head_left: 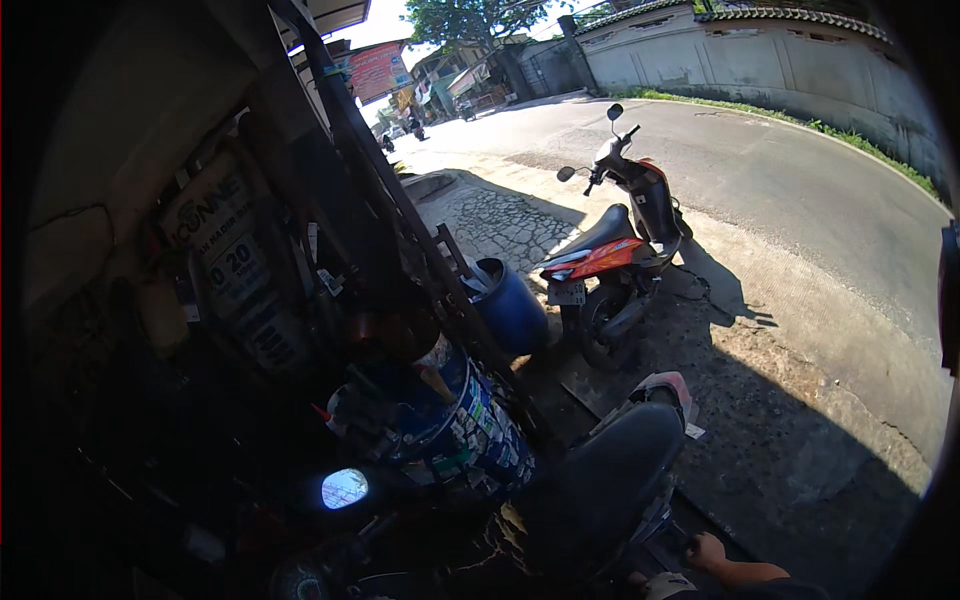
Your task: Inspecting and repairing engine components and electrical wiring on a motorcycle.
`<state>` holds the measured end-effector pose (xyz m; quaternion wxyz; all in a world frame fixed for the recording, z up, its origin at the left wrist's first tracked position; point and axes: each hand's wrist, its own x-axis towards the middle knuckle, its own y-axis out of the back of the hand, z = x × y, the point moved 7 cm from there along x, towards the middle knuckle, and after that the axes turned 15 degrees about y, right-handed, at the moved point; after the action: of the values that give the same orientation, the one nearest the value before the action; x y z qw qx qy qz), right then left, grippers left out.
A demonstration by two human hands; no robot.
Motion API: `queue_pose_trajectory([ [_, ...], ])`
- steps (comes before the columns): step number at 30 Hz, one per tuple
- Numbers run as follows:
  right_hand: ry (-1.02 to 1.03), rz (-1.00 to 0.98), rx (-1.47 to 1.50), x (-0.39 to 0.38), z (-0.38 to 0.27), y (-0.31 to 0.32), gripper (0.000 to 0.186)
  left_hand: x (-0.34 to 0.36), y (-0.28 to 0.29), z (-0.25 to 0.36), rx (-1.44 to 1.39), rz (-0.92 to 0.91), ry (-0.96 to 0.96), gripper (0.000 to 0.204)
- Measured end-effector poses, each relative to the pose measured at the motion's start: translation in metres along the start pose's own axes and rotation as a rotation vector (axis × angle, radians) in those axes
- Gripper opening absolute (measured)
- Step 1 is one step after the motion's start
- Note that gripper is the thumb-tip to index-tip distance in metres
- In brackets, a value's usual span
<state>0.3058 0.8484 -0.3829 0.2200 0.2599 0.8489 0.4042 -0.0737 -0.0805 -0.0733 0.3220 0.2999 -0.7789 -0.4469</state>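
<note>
At the lower right, my right hand is beside the near scooter's seat, low by its rear side. Its fingers look curled, and what they may hold is lost in shadow. A small dark patch of skin, which looks like part of my left hand, shows at the lower edge; its fingers are hidden. The scooter has a dark seat, a reddish tail and a round mirror that catches bright light. Its lower body is too dark to make out.
A blue drum covered in stickers, with clutter on top, stands just beyond the scooter. Further out are a blue barrel and an orange and black scooter. A road runs past a pale wall. Dark shelving and sacks fill the left.
</note>
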Motion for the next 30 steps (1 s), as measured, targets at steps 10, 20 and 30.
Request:
queue_pose_trajectory([
  [10,-0.420,-0.006,0.161,-0.012,0.054,-0.009,0.035,-0.033,0.013,-0.017,0.031,-0.002,-0.005,0.098],
  [20,-0.296,-0.040,0.306,0.026,0.011,-0.041,0.038,-0.050,0.031,-0.034,-0.324,-0.403,-0.028,0.109],
  [30,-0.371,-0.149,0.272,-0.025,0.051,-0.021,0.044,-0.091,0.044,-0.031,-0.159,0.149,-0.091,0.104],
])
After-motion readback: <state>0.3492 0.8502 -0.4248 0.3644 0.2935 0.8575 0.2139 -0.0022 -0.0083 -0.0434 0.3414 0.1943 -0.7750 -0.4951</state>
